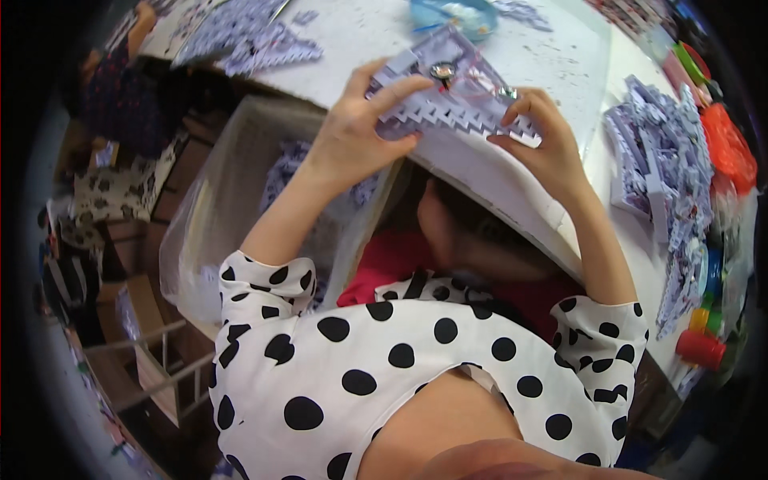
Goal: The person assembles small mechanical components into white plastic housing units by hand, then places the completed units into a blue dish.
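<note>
Both of my hands hold up a lavender plastic shell (pixel 416 108) over the near edge of the white table. It is roughly triangular, with a stair-stepped edge toward me and a hollow inside. In it sit a small round metallic part (pixel 442 72) and some thin reddish wires (pixel 480 80). My left hand (pixel 344 132) grips the shell's left end, thumb below and fingers above. At the right end, my right hand (pixel 548 140) pinches the shell's corner, close to a small shiny part (pixel 506 93). What lies under its fingertips is partly hidden.
On the white table (pixel 560 60) stands a blue bowl (pixel 454 18) with small pale parts. Similar lavender pieces (pixel 272 52) lie at the far left, and a large pile (pixel 660 152) is at right. A plastic-lined box (pixel 216 192) stands below left. Another person's arm (pixel 142 28) shows at upper left.
</note>
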A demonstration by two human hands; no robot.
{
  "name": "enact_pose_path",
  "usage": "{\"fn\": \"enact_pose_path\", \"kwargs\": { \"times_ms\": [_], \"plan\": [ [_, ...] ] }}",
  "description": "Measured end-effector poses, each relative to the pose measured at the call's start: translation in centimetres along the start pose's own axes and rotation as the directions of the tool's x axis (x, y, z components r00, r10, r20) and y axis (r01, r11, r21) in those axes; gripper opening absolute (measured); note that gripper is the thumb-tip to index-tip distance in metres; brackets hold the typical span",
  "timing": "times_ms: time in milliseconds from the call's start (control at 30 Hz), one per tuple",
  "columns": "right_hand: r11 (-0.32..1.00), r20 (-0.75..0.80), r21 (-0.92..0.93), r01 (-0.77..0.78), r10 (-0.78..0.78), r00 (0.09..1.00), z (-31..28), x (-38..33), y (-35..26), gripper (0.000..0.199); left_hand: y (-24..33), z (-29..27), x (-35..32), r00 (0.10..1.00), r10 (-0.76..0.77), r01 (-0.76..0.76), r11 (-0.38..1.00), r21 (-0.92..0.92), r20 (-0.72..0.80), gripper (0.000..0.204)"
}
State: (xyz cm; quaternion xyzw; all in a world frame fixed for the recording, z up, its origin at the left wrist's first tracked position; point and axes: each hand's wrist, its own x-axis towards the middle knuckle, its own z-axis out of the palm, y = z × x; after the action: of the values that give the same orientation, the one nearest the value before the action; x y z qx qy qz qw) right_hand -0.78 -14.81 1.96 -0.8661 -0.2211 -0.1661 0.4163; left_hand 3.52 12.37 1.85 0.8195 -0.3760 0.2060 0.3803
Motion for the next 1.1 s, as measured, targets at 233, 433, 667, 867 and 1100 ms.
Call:
{"fn": "enact_pose_path", "kwargs": {
  "times_ms": [233,433,667,867,1100],
  "plan": [
    [0.873,-0.074,0.462,0.156,-0.138,0.988,5.6,6.4,-3.6,0.046,-2.0,-7.2,-7.1,0.941,-0.214,0.221,0.975,-0.005,-0.263,0.066],
    [0.969,0.079,0.095,0.229,-0.237,0.968,11.9,8.8,-2.0,0.04,-6.8,-9.5,-17.8,0.826,-0.496,0.522,0.852,0.033,-0.268,0.063],
    [0.872,0.352,-0.082,0.482,-0.427,0.833,20.0,12.9,-5.4,0.05,-16.2,-3.0,-34.0,0.498,-0.814,0.866,0.485,0.124,-0.299,0.065],
    [0.897,0.37,-0.159,0.412,-0.332,0.868,23.0,16.7,-5.0,0.058,-19.4,7.4,-41.0,0.336,-0.905,0.933,0.357,-0.036,-0.261,0.071],
    [0.865,0.458,-0.338,0.371,-0.193,0.868,24.1,16.7,-6.7,0.055,-20.2,12.4,-46.1,0.063,-0.945,0.987,0.107,-0.122,-0.322,0.07]
  ]
}}
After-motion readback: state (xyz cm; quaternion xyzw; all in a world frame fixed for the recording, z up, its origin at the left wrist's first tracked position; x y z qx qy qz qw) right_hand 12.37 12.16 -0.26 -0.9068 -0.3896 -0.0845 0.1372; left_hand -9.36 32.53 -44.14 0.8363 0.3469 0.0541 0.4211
